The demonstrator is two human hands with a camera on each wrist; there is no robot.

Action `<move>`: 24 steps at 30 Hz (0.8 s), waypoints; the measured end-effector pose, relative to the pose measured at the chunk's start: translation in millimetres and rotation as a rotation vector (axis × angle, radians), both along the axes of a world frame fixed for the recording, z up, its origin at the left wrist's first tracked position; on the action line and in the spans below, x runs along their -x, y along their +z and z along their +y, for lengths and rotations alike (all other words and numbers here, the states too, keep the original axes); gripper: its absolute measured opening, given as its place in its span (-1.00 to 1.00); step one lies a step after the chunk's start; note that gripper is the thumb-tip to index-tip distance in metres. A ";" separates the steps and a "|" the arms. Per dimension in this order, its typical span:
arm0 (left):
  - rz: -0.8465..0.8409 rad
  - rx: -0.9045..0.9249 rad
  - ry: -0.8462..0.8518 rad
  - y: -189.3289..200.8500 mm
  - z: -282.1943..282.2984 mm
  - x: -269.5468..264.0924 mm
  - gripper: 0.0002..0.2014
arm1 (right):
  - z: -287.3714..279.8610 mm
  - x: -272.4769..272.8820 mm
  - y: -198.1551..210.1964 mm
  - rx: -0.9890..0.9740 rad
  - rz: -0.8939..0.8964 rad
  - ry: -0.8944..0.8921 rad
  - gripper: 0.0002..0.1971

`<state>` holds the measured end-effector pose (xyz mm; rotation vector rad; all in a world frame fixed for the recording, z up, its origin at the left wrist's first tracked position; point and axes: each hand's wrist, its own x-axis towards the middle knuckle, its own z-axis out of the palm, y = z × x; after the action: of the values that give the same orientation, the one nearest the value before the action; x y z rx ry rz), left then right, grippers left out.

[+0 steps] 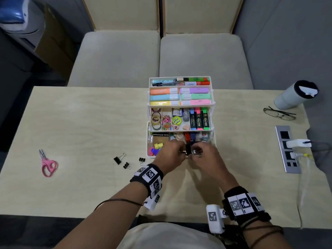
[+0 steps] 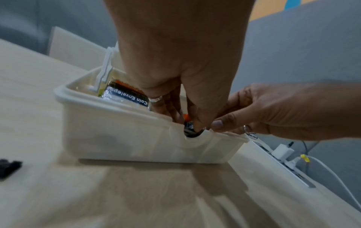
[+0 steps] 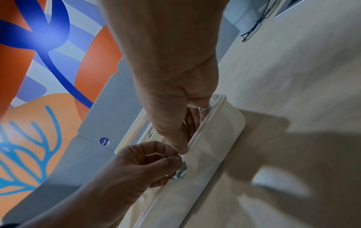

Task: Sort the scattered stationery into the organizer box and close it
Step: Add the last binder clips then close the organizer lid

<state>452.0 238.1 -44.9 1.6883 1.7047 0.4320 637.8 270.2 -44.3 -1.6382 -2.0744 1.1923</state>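
The white tiered organizer box [image 1: 212, 97] stands open at the table's middle, its trays filled with highlighters, tape rolls and paper clips. Both hands meet over the front edge of its bottom tray [image 2: 126, 138]. My left hand [image 1: 182, 150] pinches a black binder clip [image 1: 188, 149] by its silver handle [image 3: 180, 171]. My right hand [image 1: 196, 151] pinches the clip's other side, fingers curled into the tray [image 3: 215, 146]. Three more black binder clips [image 1: 119, 158] [image 1: 127, 165] [image 1: 142, 160] lie on the table left of the box. Pink scissors [image 1: 48, 165] lie far left.
A white tumbler [image 1: 294, 95] and glasses [image 1: 279, 115] sit at the far right. A power strip [image 1: 287, 150] with a white charger [image 1: 297, 143] and cables runs along the right edge. Cushioned seats stand beyond the table.
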 end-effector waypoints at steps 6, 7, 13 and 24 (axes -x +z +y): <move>0.006 -0.144 -0.016 9.5 -29.1 31.4 -0.83 | -9.9 20.5 5.7 -0.241 -0.015 -0.018 -0.90; 0.012 -0.179 -0.005 10.2 -37.8 42.7 -0.85 | -14.4 29.2 11.0 -0.266 0.017 0.004 -0.91; 0.162 -0.172 0.154 -14.6 -102.0 147.9 -0.73 | -55.9 109.2 15.9 -0.153 -0.021 0.545 -0.86; 0.224 -0.039 0.014 -65.4 -129.2 234.0 -0.87 | -91.6 209.6 -39.3 -0.068 -0.434 0.531 -0.72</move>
<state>218.0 108.8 -110.3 1.8101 1.8786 0.2931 428.2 178.6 -83.6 -1.4566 -2.9184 0.9326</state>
